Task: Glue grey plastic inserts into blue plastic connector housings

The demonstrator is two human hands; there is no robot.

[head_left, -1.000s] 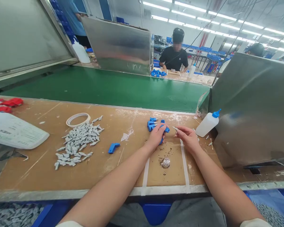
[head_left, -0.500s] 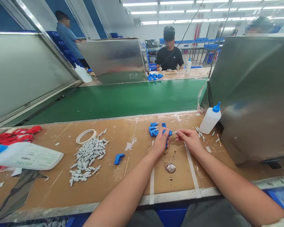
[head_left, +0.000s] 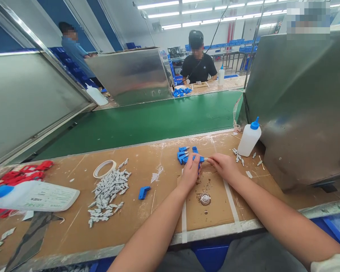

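Note:
My left hand [head_left: 191, 169] is closed around a blue plastic part [head_left: 197, 159] shaped like a small toy pistol. At the part's right end, my right hand [head_left: 221, 164] pinches a small grey piece [head_left: 206, 159], which meets the blue part; how deep it sits I cannot tell. Just beyond my left hand lie several blue parts with pale tips [head_left: 182, 154]. One more blue part [head_left: 144, 192] rests by itself to the left. A heap of small grey pieces [head_left: 110, 192] spreads farther left on the brown table.
A roll of tape [head_left: 104, 169] touches the grey heap. A white bottle with a blue cap [head_left: 249, 139] stands right, beside a metal panel [head_left: 306, 113]. Another bottle [head_left: 42, 196] lies left by red parts [head_left: 31, 172]. A green belt [head_left: 158, 122] runs behind; a person [head_left: 198, 64] sits beyond.
The whole view has shifted and tilted slightly. My right hand has come a little closer to the blue part, so less of the grey piece shows between them.

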